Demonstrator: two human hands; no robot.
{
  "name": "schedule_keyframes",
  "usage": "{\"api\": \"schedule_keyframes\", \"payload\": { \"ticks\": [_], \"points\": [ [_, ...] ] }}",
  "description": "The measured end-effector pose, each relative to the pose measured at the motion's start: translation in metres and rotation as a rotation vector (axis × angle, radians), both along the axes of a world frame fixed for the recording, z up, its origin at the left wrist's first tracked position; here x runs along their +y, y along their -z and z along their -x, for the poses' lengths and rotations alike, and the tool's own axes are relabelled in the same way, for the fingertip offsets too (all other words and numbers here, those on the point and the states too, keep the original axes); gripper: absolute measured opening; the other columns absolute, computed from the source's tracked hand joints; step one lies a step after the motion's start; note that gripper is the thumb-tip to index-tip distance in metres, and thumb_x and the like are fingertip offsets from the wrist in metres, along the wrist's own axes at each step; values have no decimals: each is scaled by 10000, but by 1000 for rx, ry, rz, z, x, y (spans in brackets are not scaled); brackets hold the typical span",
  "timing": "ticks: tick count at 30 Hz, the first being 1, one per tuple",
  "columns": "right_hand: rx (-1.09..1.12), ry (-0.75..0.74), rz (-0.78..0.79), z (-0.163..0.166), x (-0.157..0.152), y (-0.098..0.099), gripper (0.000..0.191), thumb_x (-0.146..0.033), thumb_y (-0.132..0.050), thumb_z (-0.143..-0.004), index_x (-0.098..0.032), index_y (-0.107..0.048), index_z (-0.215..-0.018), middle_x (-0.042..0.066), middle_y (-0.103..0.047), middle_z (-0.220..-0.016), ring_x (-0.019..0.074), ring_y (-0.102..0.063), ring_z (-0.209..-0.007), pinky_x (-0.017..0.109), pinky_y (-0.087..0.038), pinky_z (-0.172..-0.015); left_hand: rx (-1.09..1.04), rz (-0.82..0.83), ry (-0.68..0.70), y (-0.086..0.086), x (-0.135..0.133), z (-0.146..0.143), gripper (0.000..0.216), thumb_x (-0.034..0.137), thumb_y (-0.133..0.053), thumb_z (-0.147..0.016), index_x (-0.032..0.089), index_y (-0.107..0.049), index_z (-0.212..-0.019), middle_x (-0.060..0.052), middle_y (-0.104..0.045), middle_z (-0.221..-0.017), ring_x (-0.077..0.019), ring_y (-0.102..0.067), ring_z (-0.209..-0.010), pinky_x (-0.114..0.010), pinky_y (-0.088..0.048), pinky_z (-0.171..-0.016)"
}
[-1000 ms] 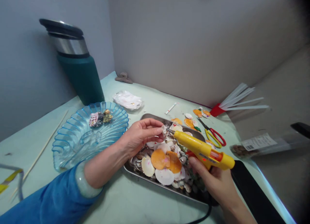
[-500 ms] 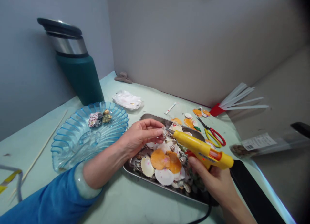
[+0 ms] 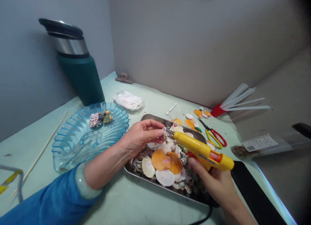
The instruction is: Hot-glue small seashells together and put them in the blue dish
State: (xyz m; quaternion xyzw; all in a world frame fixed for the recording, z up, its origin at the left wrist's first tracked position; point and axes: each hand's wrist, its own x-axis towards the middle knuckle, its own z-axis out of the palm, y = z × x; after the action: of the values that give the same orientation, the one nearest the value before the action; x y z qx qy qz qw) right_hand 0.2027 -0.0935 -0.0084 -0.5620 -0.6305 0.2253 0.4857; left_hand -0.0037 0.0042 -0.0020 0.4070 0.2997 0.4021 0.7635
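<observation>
My left hand (image 3: 141, 136) pinches a small shell (image 3: 166, 133) between thumb and fingertips, above the metal tray (image 3: 145, 177). My right hand (image 3: 213, 183) grips a yellow glue gun (image 3: 201, 150), its nozzle touching the small shell. The tray holds several scallop shells, orange and white, and small spotted ones. A blue glass shell-shaped dish (image 3: 82, 134) sits to the left with a small cluster of shells (image 3: 100, 118) stuck in it.
A dark green flask (image 3: 76, 63) stands at the back left. A white packet (image 3: 128, 100), scissors with yellow and red handles (image 3: 215, 136), clear glue sticks (image 3: 240, 100), a thin wooden stick (image 3: 41, 152) and a clear bag (image 3: 262, 144) lie around. The gun's black cord (image 3: 204, 215) trails off the front edge.
Almost nothing has moved. The glue gun and the left hand have held their places at the small shell, with only a slight shift of the view.
</observation>
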Motion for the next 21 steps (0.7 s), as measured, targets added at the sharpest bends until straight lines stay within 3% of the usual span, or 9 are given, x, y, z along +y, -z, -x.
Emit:
{"api": "schedule_keyframes", "payload": {
  "ticks": [5, 21],
  "points": [
    [-9, -8, -44, 0, 1, 3, 68, -240, -688, -785, -244, -696, -853, 12, -702, -705, 226, -719, -739, 331, -623, -700, 7, -12, -7, 1, 1, 0, 203, 178, -784, -667, 119, -668, -824, -15, -682, -732, -104, -635, -608, -281, -528, -693],
    [-11, 21, 19, -4, -2, 5, 97, -320, -691, -787, -235, -707, -833, 15, -648, -595, 257, -700, -690, 358, -618, -619, -9, 21, 3, -1, 1, 0, 236, 214, -797, -665, 118, -671, -841, -22, -680, -735, -115, -645, -628, -292, -532, -704]
  ]
}}
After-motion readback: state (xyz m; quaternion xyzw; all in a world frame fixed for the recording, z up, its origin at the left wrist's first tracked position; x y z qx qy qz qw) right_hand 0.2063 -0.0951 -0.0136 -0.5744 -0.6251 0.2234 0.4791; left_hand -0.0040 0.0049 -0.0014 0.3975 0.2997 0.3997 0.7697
